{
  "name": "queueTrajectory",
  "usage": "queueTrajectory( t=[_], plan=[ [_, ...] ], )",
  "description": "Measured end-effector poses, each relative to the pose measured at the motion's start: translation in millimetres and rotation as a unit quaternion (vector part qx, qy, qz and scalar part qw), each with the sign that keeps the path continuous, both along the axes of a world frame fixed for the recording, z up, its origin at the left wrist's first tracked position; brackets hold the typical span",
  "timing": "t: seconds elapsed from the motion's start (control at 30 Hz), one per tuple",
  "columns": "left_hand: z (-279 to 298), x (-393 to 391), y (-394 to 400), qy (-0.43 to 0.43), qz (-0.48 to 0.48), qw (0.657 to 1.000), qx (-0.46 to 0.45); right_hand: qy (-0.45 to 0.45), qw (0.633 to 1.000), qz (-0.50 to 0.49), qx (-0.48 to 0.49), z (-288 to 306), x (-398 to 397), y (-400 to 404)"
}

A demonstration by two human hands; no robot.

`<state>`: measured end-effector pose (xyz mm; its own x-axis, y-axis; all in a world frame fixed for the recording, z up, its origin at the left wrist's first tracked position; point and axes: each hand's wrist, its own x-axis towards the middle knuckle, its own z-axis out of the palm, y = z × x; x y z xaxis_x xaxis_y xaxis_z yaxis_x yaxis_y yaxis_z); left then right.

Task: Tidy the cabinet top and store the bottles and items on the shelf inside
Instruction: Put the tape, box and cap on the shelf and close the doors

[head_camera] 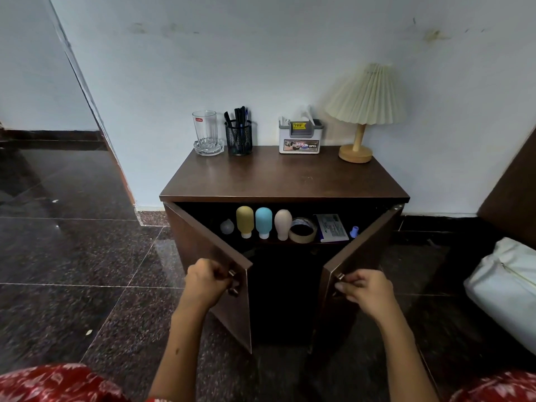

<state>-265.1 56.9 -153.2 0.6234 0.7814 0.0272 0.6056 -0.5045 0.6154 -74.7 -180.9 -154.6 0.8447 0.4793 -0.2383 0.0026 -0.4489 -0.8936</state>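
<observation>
Left hand [207,281]: nearest, fingers curled round the metal handle of the left door [220,256], gripping it.
Right hand [364,290]: nearest on the right, fingers and thumb pinching the handle at the edge of the right door [359,256].
Doors: both swung outward toward the person, partly open, showing the inside of the cabinet [284,195].
Shelf [275,241]: inside the cabinet, just under the top, behind the doors.
On the shelf, left to right: a small clear bottle [226,227]; a yellow bottle [245,221], a blue bottle [263,222] and a beige bottle [283,223], all three standing cap down, side by side; a tape roll [302,230] beside the beige one; a white box [331,227] lying flat; a small purple piece [353,231] at the far right.
Below the shelf: dark, contents cannot be told.
Tabletop [284,175]: the near part is bare wood.
Far edge of the tabletop, by the wall, left to right: a glass [205,131] standing in a glass dish; a black mesh pen holder [238,137] with pens; a white and grey box [300,139]; a lamp [364,111] with a pleated shade on a wooden base.
Floor: dark polished tiles; a white bundle [504,285] lies at the right.
</observation>
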Motion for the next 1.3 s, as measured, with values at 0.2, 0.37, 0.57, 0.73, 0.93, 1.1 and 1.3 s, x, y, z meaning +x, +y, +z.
queueTrajectory(
  t=[0.2,0.37,0.57,0.73,0.93,1.1,1.3],
  plan=[
    [-12,27,5,-0.047,-0.006,0.998,-0.047,-0.020,1.000,0.004,-0.010,-5,5,30],
    [-18,46,9,-0.065,-0.025,0.995,-0.066,-0.049,0.999,0.010,-0.009,-7,9,51],
    [-26,70,13,-0.089,-0.016,0.994,-0.058,-0.047,0.999,0.008,0.000,-10,19,75],
    [-33,85,19,-0.114,-0.011,0.991,-0.067,-0.057,0.998,0.003,-0.004,-13,27,93],
    [-39,104,28,-0.121,-0.002,0.989,-0.091,-0.053,0.999,-0.009,0.004,-17,38,114],
    [-48,120,38,-0.119,-0.002,0.988,-0.101,-0.056,0.998,-0.022,0.001,-21,48,129],
    [-48,137,44,-0.113,0.002,0.987,-0.114,-0.048,0.998,-0.029,-0.009,-26,60,144]
  ],
)
